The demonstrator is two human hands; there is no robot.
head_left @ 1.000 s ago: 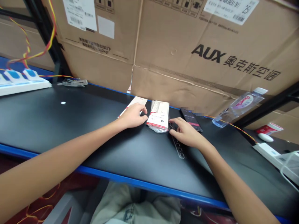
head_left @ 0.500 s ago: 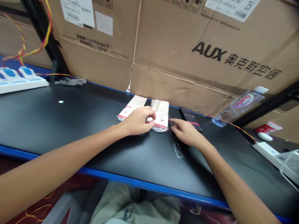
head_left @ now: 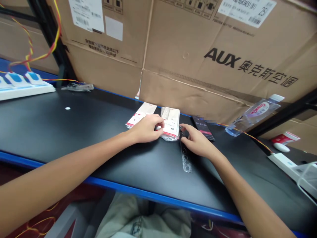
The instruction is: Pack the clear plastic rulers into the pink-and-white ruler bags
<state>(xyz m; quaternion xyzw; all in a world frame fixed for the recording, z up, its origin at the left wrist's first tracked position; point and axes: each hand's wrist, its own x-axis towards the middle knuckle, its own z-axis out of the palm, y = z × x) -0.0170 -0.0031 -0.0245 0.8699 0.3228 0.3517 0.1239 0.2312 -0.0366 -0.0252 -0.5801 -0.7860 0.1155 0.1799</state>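
White/red pack (head_left: 170, 123) touched by half-curled L hand (head_left: 146, 129), hold unclear | clear plastic ruler (head_left: 185, 158) touched by open R hand (head_left: 195, 140), no hold | risk: phone (head_left: 203, 127) knocked if R hand slips

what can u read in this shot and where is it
"AUX" on the cardboard carton
"奥克斯空调" beside it, same carton
"25" on the white label at the carton's top
"4" on the white packet
Digits on the dark packet: too blurred to read surely
Pink label on the clear plastic bottle: too blurred
Other carton print and barcodes: too small
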